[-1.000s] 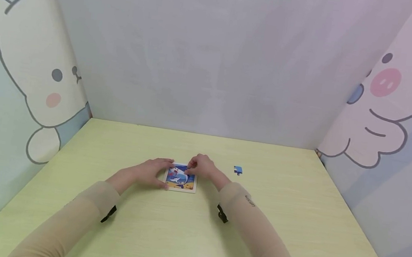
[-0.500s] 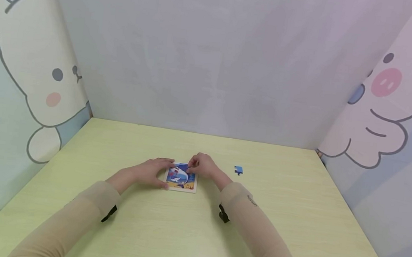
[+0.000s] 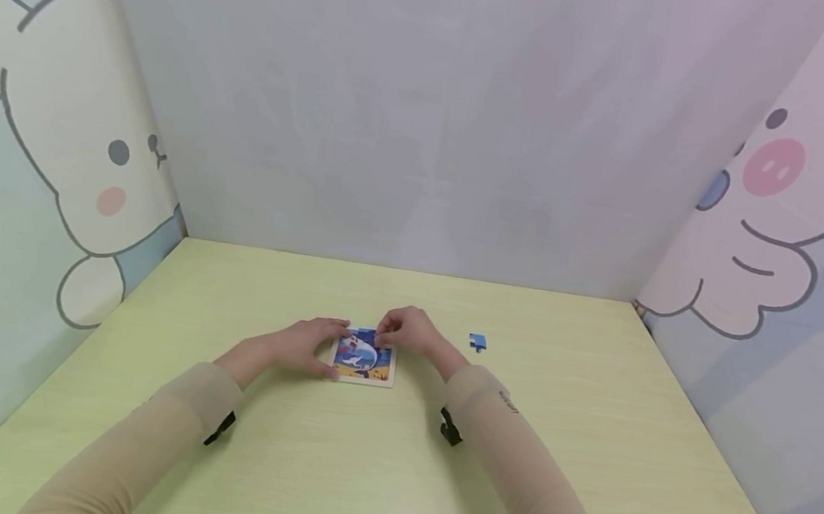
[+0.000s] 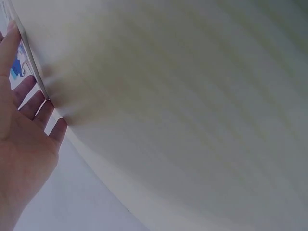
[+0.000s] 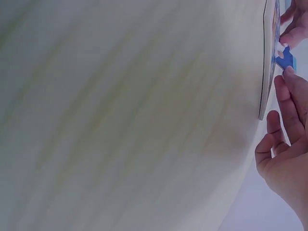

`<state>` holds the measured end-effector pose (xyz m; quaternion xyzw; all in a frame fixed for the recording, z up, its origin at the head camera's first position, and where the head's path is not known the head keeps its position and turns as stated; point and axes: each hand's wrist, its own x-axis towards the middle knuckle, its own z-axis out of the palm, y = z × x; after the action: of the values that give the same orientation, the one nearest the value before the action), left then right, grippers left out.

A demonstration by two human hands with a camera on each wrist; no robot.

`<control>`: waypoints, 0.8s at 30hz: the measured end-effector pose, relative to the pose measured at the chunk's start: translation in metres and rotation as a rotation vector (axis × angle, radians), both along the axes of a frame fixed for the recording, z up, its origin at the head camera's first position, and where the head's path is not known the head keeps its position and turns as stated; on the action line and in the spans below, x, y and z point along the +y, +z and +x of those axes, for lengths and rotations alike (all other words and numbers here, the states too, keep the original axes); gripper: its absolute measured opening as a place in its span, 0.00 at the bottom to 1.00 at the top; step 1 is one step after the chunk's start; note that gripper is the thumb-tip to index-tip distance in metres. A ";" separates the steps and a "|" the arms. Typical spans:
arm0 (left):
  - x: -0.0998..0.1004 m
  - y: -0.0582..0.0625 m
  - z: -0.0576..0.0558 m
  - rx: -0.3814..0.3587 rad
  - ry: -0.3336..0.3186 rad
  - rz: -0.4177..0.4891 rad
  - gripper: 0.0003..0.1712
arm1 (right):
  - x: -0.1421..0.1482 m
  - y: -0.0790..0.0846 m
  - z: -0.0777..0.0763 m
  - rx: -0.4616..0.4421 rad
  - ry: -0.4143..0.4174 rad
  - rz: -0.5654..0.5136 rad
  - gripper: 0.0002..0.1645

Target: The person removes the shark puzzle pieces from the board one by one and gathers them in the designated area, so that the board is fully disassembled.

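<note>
A small square jigsaw puzzle [image 3: 360,358] with a pale frame lies on the table; its picture has a white and blue sea animal above orange sand. My left hand [image 3: 302,344] spans its left side, thumb near the front corner and extended fingers along the far corner. My right hand [image 3: 411,332] pinches a blue puzzle piece [image 5: 286,58] between thumb and index finger over the puzzle's upper right part. In the right wrist view the piece stands tilted, close against the board. The right fingers hide part of that corner in the head view.
A loose blue puzzle piece [image 3: 477,343] lies on the table right of the right hand. The pale yellow tabletop [image 3: 329,474] meets a grey back wall [image 3: 426,124]. Side walls with cartoon animals stand at left and right.
The right hand has shifted very slightly right, still at the puzzle's upper right, and the piece's angle there has changed a little. The left hand stays at the puzzle's left side.
</note>
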<state>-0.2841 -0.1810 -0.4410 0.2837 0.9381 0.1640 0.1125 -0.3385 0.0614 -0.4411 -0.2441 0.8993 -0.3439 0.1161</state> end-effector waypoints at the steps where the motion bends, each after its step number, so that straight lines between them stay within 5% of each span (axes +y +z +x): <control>1: 0.000 0.000 0.000 0.003 -0.003 -0.002 0.46 | -0.001 0.000 0.000 0.000 0.003 -0.007 0.05; 12: -0.001 0.001 0.001 0.014 -0.012 0.012 0.46 | -0.005 -0.001 0.000 -0.005 0.021 -0.031 0.11; 24: 0.001 0.003 0.003 0.013 -0.018 0.006 0.45 | 0.018 0.014 -0.003 0.056 0.042 0.003 0.11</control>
<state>-0.2810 -0.1798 -0.4375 0.2934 0.9357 0.1639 0.1072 -0.3411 0.0795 -0.4267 -0.2722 0.8974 -0.3330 0.0985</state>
